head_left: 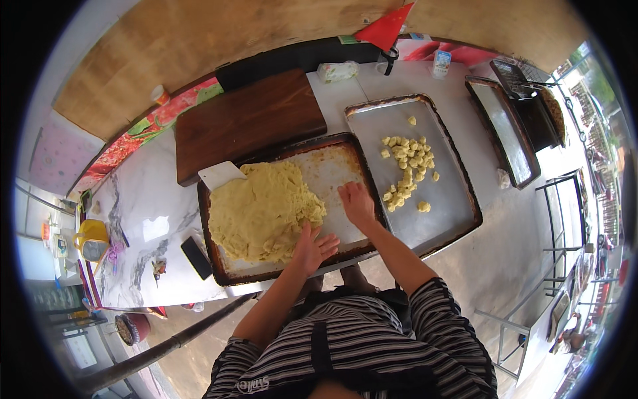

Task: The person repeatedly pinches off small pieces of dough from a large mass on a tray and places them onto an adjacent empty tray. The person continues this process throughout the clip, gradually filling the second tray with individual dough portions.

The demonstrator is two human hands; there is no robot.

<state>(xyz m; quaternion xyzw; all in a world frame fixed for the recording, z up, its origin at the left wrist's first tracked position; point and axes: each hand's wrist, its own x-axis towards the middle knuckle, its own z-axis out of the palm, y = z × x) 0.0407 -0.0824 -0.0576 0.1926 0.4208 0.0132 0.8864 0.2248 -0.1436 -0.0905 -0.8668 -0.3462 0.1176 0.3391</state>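
So the big slab of yellow dough point(256, 209) is sitting in the left-hand half of a dark-rimmed baking tray point(329, 161) on the bench point(143, 236), and the left hand point(315, 250) is right up at its lower right edge. Thumb side looks like it's touching the dough, fingers spread loosely and pointing off to the right, palm pretty much open.

The right hand point(358, 203) is over the bare part of the same tray, close to its right rim, so it's off to the right of the dough with a clear gap between them. Fingers look curled in, but honestly can't tell if it's pinching anything, because the back of the hand hides that.

Just right of that there's a second tray point(442, 216), with a bunch of small dough lumps point(413, 157) mostly clustered around the middle, and a few strays apart from the pile.

A white scraper point(221, 175) lies over the top left corner of the first tray, one end against the dough. Behind that tray is a dark wooden board point(249, 123), and a black phone point(196, 258) lies just off its lower left side.
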